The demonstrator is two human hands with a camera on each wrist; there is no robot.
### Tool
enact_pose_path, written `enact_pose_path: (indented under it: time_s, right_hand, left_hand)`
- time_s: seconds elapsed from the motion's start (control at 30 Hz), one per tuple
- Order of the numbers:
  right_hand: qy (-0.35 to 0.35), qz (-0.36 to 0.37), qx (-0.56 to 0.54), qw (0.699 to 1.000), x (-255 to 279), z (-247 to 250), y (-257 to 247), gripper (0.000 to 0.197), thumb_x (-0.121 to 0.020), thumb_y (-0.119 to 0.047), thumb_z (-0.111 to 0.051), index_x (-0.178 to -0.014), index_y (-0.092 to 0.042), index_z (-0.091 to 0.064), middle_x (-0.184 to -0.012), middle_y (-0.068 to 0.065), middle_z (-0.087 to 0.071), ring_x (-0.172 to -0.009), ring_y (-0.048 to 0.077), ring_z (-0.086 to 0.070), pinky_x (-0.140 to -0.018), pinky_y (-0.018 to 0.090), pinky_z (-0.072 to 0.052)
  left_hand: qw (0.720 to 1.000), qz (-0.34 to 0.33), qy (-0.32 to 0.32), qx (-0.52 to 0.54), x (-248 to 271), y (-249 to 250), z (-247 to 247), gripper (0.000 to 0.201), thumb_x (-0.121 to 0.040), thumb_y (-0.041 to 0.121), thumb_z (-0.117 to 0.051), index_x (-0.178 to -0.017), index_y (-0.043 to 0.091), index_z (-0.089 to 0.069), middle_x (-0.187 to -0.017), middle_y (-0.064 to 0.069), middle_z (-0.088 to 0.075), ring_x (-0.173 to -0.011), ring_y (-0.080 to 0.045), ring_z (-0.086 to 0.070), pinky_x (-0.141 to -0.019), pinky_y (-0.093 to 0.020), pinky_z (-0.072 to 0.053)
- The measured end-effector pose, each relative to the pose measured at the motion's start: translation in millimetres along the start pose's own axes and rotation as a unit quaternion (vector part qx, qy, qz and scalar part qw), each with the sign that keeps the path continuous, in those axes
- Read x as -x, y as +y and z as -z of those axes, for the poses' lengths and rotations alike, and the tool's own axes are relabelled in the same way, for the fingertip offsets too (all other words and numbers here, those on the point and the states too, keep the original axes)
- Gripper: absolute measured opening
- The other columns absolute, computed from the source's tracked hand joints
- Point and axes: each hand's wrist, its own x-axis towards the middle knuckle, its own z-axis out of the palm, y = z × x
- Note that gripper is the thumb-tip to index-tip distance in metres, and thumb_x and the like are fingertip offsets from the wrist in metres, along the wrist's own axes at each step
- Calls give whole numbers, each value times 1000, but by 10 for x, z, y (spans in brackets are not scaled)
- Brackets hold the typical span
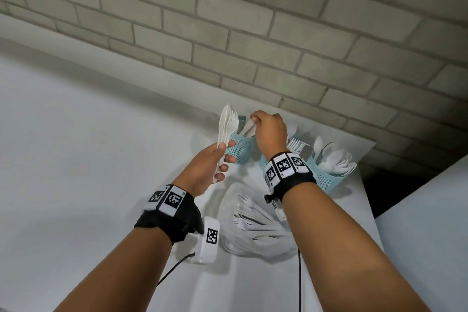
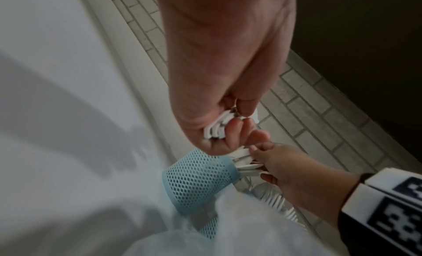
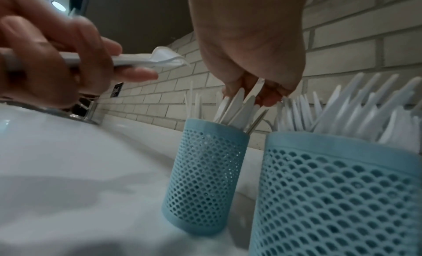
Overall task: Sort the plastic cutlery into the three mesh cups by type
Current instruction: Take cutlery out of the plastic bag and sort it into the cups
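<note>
My left hand grips a bundle of white plastic cutlery by the handles, with fork tines and a spoon bowl pointing up. It is held just left of the knife cup, a blue mesh cup. My right hand is over that cup and pinches a white knife that stands in it among other knives. In the right wrist view the right hand's fingers close on knife tops above the knife cup. The fork cup is mostly hidden by my right wrist. The spoon cup stands at the right.
A clear plastic bag with more white cutlery lies on the white counter between my forearms. A brick wall runs close behind the cups. The counter ends at a dark gap right of the spoon cup.
</note>
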Motion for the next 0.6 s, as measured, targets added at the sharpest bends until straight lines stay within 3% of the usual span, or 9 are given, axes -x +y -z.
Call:
enact_pose_path:
  time_s: [0.13,0.2,0.27,0.37,0.43,0.5,0.53,0.6]
  right_hand:
    - [-52,13,54,997,-44,102,-65,32,-98,-14,-36,-117,-17,-62,-111,19,-59,-107,35,-49,-89,36,-38]
    - [-34,19,25,999,-44,143,-99,32,-100,-17,-34,-116,-12,-61,-113,17,-63,-115,33,-44,-91,37,-37]
    - [12,11,-103,995,-17,205,-149,30,-99,-22,-38,-116,-12,-62,-111,14,-63,-113,28,-47,-89,33,-42]
    - [13,-10,-281,960,43,307,-212,28,-96,-29,-50,-117,-15,-61,-102,0,-62,-91,11,-55,-73,15,-42]
    - [-50,-14,-305,951,62,358,-219,36,-92,-36,-56,-123,-18,-56,-98,0,-64,-87,10,-58,-72,17,-45]
    - [-143,-28,-309,940,71,397,-204,43,-90,-39,-59,-128,-20,-51,-102,5,-68,-92,15,-64,-82,28,-52]
    - [-182,-30,-315,931,82,416,-187,41,-91,-36,-58,-128,-19,-52,-100,5,-70,-90,16,-66,-84,32,-53]
    - [-228,-31,-340,912,107,468,-151,29,-95,-23,-53,-122,-13,-58,-90,2,-71,-79,11,-66,-79,31,-53]
  left_hand:
    - [1000,-4,-8,8,28,7,-16,26,-100,27,-40,-121,21,-53,-85,0,-60,-59,-8,-45,-50,-16,-37]
    - [1000,-6,-13,22,36,22,-24,23,-100,24,-42,-119,20,-54,-90,-2,-64,-57,-6,-51,-52,-16,-39]
    - [999,-6,-18,33,45,35,-34,21,-99,21,-45,-117,18,-55,-94,-2,-67,-56,-5,-56,-54,-17,-42]
    - [999,-4,-26,39,67,35,-51,18,-97,18,-48,-113,17,-56,-96,-2,-69,-59,-6,-61,-54,-17,-43]
    - [999,1,-35,42,83,31,-75,19,-96,16,-49,-115,15,-56,-96,-3,-70,-58,-6,-61,-51,-15,-44]
    - [998,10,-47,42,102,28,-100,19,-96,14,-50,-114,15,-57,-95,-3,-71,-55,-5,-59,-48,-14,-42]
    - [997,16,-55,42,114,30,-110,18,-95,13,-50,-112,15,-57,-93,-3,-71,-53,-6,-56,-46,-14,-41]
    - [996,30,-69,50,138,42,-113,17,-96,11,-48,-108,15,-58,-86,-3,-72,-49,-6,-50,-42,-12,-38]
